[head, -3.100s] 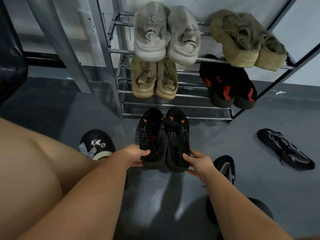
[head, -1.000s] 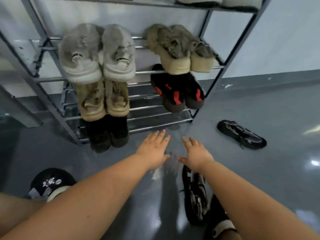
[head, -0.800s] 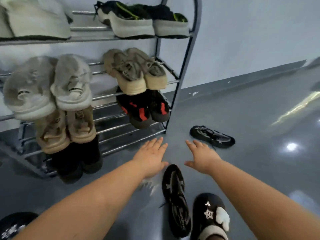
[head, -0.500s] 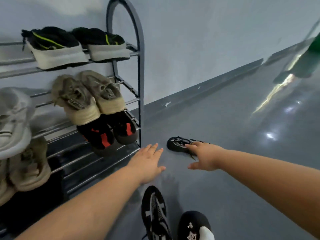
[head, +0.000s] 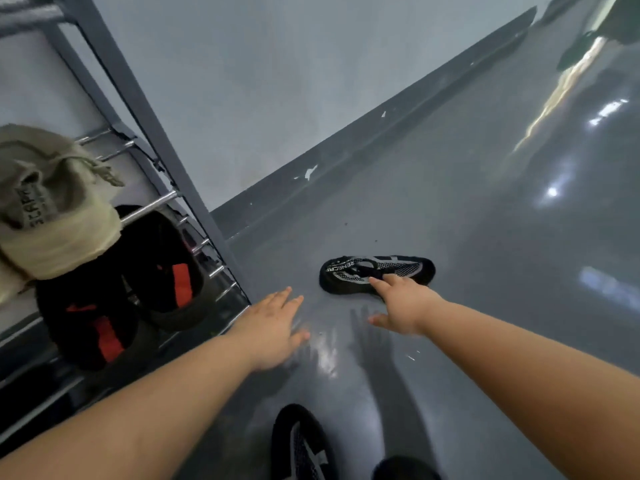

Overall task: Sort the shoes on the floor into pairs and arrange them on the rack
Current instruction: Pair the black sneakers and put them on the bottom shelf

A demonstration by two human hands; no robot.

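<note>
I see the right hand [head: 403,306] stretched out to the black mesh sneaker [head: 377,273] on the gray floor [head: 485,237], right of the middle of the frame. Its fingers are straight and just reach the shoe, so its grip is wide and holds nothing. I think it wants this shoe because a matching sneaker [head: 301,445] lies at the bottom edge. The left hand [head: 273,327] is flat and wide too, near the rack [head: 145,109]. The shoe's collar reads "RENECRE", I think. A tan shoe [head: 52,216] at the left reads "SCAPA", partly hidden.

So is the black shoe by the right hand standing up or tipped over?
Tipped over. The black shoe lies on its side on the floor, its patterned top facing the camera.
</note>
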